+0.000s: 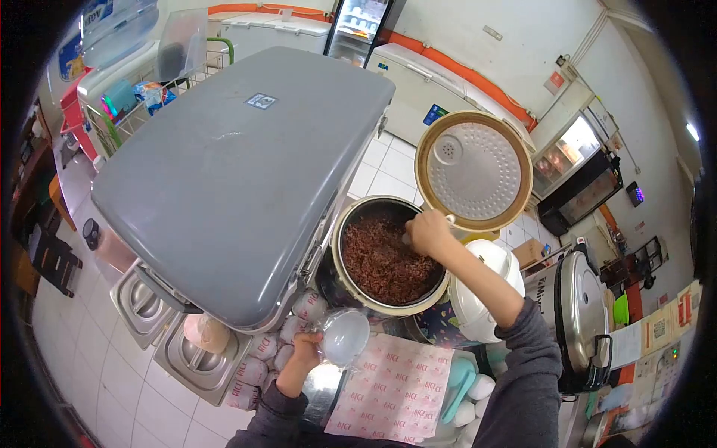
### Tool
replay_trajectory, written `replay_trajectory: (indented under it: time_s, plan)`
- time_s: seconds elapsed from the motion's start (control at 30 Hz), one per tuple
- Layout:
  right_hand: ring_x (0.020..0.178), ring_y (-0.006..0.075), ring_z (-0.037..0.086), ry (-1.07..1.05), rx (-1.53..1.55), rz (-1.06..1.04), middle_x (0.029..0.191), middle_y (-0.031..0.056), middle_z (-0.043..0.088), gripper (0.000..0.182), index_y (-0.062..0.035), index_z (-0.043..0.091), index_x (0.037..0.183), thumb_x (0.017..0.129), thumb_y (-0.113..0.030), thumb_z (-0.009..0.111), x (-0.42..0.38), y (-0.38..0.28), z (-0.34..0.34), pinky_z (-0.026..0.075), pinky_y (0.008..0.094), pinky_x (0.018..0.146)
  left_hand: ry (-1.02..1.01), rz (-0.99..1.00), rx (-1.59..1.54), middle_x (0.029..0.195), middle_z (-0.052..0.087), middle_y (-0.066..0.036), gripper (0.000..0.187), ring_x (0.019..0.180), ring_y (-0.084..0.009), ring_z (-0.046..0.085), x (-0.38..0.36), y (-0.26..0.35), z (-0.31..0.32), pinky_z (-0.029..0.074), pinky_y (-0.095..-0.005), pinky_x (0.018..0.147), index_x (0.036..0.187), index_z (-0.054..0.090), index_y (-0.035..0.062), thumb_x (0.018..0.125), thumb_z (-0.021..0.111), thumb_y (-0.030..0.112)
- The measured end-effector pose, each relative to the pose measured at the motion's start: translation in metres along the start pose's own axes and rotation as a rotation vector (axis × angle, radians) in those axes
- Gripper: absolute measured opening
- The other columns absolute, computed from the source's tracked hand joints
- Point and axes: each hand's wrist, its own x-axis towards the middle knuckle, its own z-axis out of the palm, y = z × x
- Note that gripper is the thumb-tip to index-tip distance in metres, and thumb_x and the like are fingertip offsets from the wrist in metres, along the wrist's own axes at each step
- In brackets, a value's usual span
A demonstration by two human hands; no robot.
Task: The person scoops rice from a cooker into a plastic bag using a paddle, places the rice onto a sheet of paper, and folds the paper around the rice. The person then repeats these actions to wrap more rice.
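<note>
My left hand (301, 360) grips a small pale bowl (346, 337) lined with clear plastic, tilted beside the front of the rice cooker. Closed in a fist over the cooker's right side, my right hand (431, 233) holds a white rice scoop (450, 220); its handle end shows, and most of the rest is hidden by the hand and rice. Reddish-brown cooked rice (385, 261) partly fills the rice cooker (340, 280). Its round lid (478, 170) stands raised behind. Below lie printed paper sheets (388, 388) marked "RICE" in red.
A big grey lidded box (239, 179) fills the left. Several wrapped packets (263, 345) line its front edge, beside lidded steel pans (202, 358). A white-lidded cooker (489, 284) and a steel-lidded cooker (582, 321) stand right. Turquoise tongs (457, 396) lie by the paper.
</note>
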Motion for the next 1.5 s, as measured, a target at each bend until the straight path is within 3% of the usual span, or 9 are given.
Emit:
replay_trajectory:
  time_s: [0.23, 0.3, 0.73, 0.9, 1.0, 1.13, 1.27, 1.4, 1.5]
  plan:
    - [0.086, 0.023, 0.064, -0.283, 0.161, 0.232, 0.092, 0.0087, 0.066, 0.026, -0.0135, 0.068, 0.09, 0.072, -0.026, 0.055, 0.007, 0.011, 0.003, 0.05, 0.0321, 0.065, 0.008, 0.096, 0.083, 0.102, 0.059, -0.015, 0.059, 0.095, -0.0314, 0.055, -0.015, 0.005, 0.025, 0.042, -0.042, 0.087, 0.108, 0.052, -0.005, 0.056, 0.063, 0.019]
    - [0.086, 0.0245, 0.063, -0.258, 0.211, 0.208, 0.091, 0.0107, 0.065, 0.026, -0.0123, 0.068, 0.088, 0.071, -0.024, 0.052, 0.015, 0.006, 0.013, 0.05, 0.0339, 0.068, 0.062, 0.101, 0.168, 0.107, 0.058, -0.015, 0.069, 0.098, -0.031, 0.055, -0.018, 0.009, 0.031, 0.044, -0.0399, 0.087, 0.114, 0.05, -0.0026, 0.052, 0.063, 0.026]
    - [0.079, 0.0208, 0.064, -0.208, 0.211, 0.145, 0.084, 0.0099, 0.066, 0.02, -0.0133, 0.069, 0.082, 0.071, -0.016, 0.053, -0.046, -0.017, -0.021, 0.049, 0.0305, 0.063, 0.025, 0.04, -0.006, 0.103, 0.058, -0.012, 0.059, 0.1, -0.0316, 0.052, -0.012, 0.022, -0.005, 0.039, -0.0438, 0.09, 0.111, 0.051, -0.001, 0.056, 0.063, 0.019]
    - [0.065, 0.021, 0.062, 0.22, 0.067, 0.048, 0.069, 0.0083, 0.063, 0.01, -0.0096, 0.065, 0.072, 0.073, -0.013, 0.056, -0.033, 0.009, -0.036, 0.046, 0.0329, 0.051, -0.083, 0.153, 0.102, 0.104, 0.058, -0.013, 0.06, 0.1, -0.0313, 0.052, -0.015, 0.007, -0.003, 0.038, -0.042, 0.091, 0.111, 0.05, -0.0031, 0.058, 0.063, 0.02]
    - [0.061, 0.0177, 0.061, 0.538, -0.092, -0.115, 0.063, 0.0044, 0.061, 0.014, -0.0102, 0.065, 0.066, 0.073, -0.013, 0.054, -0.003, 0.003, 0.005, 0.044, 0.0293, 0.049, 0.082, 0.09, 0.167, 0.105, 0.058, -0.014, 0.06, 0.1, -0.031, 0.052, -0.034, 0.008, 0.027, 0.038, -0.0414, 0.092, 0.112, 0.05, -0.0036, 0.058, 0.062, 0.017]
    - [0.057, 0.017, 0.059, 0.675, -0.235, -0.173, 0.064, 0.0036, 0.057, 0.012, -0.0083, 0.064, 0.076, 0.074, -0.014, 0.053, 0.008, -0.019, 0.04, 0.044, 0.0285, 0.048, 0.074, 0.051, 0.129, 0.105, 0.058, -0.014, 0.06, 0.099, -0.031, 0.052, -0.032, 0.005, 0.02, 0.038, -0.0416, 0.092, 0.113, 0.05, -0.0038, 0.057, 0.061, 0.016]
    - [0.064, 0.021, 0.062, 0.351, 0.085, -0.203, 0.067, 0.0065, 0.062, 0.012, -0.0095, 0.063, 0.071, 0.074, -0.014, 0.052, 0.014, -0.022, 0.047, 0.048, 0.0317, 0.052, -0.016, 0.029, 0.095, 0.107, 0.057, -0.015, 0.06, 0.1, -0.0316, 0.052, -0.03, 0.005, 0.016, 0.037, -0.0414, 0.093, 0.114, 0.049, -0.0034, 0.058, 0.061, 0.016]
    - [0.066, 0.0252, 0.063, 0.332, 0.237, -0.224, 0.068, 0.0096, 0.063, 0.01, -0.0094, 0.062, 0.066, 0.07, -0.014, 0.054, 0.003, -0.014, 0.026, 0.049, 0.0342, 0.055, -0.049, -0.023, 0.005, 0.113, 0.054, -0.015, 0.065, 0.105, -0.0311, 0.05, -0.024, -0.008, 0.019, 0.034, -0.0412, 0.096, 0.119, 0.045, -0.0021, 0.058, 0.06, 0.015]
    - [0.062, 0.0266, 0.062, 0.312, 0.221, -0.277, 0.062, 0.01, 0.06, 0.007, -0.0084, 0.062, 0.066, 0.065, -0.014, 0.058, -0.011, -0.016, 0.018, 0.048, 0.036, 0.054, -0.213, 0.143, 0.013, 0.118, 0.05, -0.014, 0.068, 0.11, -0.0296, 0.046, -0.029, -0.021, 0.046, 0.033, -0.0408, 0.097, 0.123, 0.041, -0.0011, 0.06, 0.059, 0.015]
